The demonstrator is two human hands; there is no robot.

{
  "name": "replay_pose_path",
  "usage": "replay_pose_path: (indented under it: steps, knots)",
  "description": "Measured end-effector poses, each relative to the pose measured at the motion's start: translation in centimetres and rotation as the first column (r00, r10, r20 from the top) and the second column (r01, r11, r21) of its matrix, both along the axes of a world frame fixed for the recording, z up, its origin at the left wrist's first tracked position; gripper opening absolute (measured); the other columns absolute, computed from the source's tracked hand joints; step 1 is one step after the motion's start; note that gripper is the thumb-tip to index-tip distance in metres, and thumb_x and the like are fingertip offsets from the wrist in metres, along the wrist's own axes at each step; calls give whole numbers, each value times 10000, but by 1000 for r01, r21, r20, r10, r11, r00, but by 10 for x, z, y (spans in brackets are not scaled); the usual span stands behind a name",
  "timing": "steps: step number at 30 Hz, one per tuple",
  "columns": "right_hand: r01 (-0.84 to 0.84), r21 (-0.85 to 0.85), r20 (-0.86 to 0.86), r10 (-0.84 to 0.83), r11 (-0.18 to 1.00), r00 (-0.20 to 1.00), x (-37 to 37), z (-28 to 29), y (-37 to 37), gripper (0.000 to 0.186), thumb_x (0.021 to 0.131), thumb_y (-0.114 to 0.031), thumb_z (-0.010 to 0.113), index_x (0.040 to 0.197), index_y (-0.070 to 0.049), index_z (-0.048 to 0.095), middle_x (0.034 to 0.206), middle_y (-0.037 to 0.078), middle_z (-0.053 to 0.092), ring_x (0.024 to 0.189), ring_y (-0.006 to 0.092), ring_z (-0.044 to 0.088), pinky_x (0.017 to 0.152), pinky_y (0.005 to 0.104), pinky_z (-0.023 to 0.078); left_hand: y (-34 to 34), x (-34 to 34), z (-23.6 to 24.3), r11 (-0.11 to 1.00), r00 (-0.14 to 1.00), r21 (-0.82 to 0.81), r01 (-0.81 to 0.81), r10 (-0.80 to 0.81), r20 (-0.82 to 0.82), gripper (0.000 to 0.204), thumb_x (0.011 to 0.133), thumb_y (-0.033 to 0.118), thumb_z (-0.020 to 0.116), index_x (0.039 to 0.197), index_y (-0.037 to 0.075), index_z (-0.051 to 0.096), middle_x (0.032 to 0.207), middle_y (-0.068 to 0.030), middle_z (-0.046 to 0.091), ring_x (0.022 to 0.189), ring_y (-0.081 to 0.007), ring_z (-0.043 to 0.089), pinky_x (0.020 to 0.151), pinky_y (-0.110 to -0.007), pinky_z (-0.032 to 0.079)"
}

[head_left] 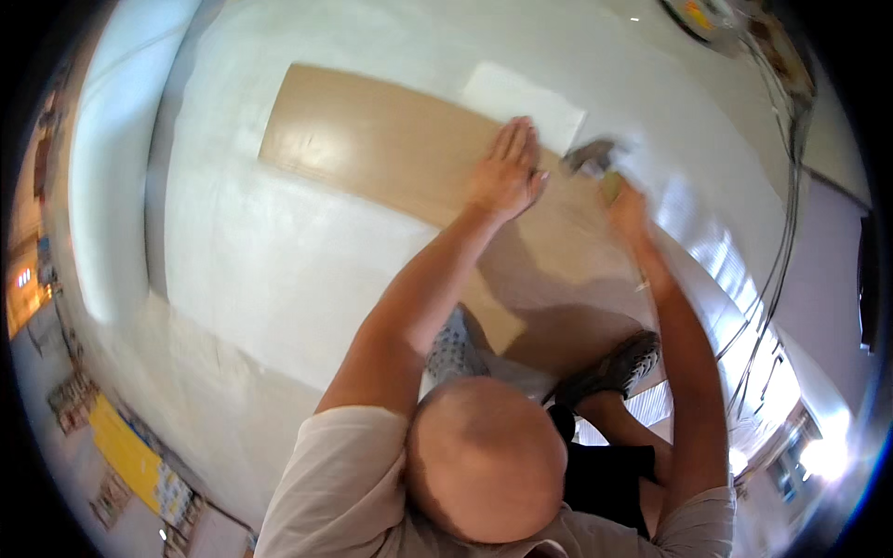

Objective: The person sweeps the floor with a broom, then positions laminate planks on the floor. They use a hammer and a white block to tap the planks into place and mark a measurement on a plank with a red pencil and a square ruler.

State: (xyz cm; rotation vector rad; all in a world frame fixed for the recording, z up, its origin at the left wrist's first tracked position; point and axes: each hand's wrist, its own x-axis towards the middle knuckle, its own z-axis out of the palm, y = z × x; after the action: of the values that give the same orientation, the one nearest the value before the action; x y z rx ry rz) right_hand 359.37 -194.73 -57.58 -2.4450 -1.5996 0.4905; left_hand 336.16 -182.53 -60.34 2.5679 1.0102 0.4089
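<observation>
A long tan board (344,126) lies diagonally on a pale white surface (223,242). My left hand (502,177) rests palm down on the board, fingers stretched out and slightly apart. To its right, my right hand (626,209) grips the yellowish handle of a blurred hammer-like tool (591,156), its dark head near the board's upper edge. A white rectangular piece (521,98) lies along that edge, above my left hand.
A long white raised strip (116,158) runs along the left. Dark cables (791,167) hang at the right below a round object (698,19). My shoe (614,367) is near the board's lower right. A bright light (823,456) shows at lower right.
</observation>
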Motion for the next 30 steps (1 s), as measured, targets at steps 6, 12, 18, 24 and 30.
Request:
replay_pose_path:
  steps: [6, 12, 18, 24, 30]
  knots:
    - [-2, -49, 210, 12, 999, 978, 111, 58, 191, 362, 896, -171, 566, 1230, -41, 616, 983, 273, 693, 903, 460, 673, 798, 538, 536, -11, 9, 6, 996, 994, 40, -84, 81, 68, 640, 986, 387, 482, 1438, -63, 433, 1562, -217, 344, 1460, -336, 322, 1230, -426, 236]
    - [-451, -415, 258, 578, 790, 774, 92, 42, 221, 385, 867, -59, 521, 1238, -19, 614, 1074, 269, 682, 985, 446, 660, 861, 505, 526, -17, 3, 7, 995, 992, 22, -102, 100, 80, 618, 978, 384, 492, 1407, -60, 472, 1513, -211, 410, 1438, -336, 351, 1223, -429, 252]
    - [-97, -278, 110, 132, 956, 985, 73, 63, 229, 349, 855, -72, 554, 1189, 10, 616, 1047, 307, 667, 1009, 457, 647, 894, 503, 504, -13, 8, -1, 989, 988, 81, -124, 115, 107, 610, 958, 387, 512, 1368, -66, 510, 1502, -217, 422, 1421, -342, 377, 1215, -437, 269]
    - [-415, -215, 197, 455, 884, 868, 115, 44, 247, 391, 839, -53, 570, 1219, 33, 597, 1091, 304, 663, 1035, 448, 645, 920, 506, 489, -6, 8, -3, 993, 984, 30, -115, 109, 142, 597, 945, 384, 533, 1347, -57, 531, 1496, -224, 430, 1414, -359, 383, 1206, -449, 284]
    - [-533, -325, 206, 608, 781, 767, 85, 35, 234, 340, 857, -62, 526, 1174, 12, 627, 1071, 292, 672, 1018, 446, 649, 893, 497, 505, -9, 8, -8, 996, 991, -14, -89, 90, 100, 587, 933, 384, 544, 1341, -38, 541, 1502, -222, 424, 1403, -366, 393, 1203, -459, 289]
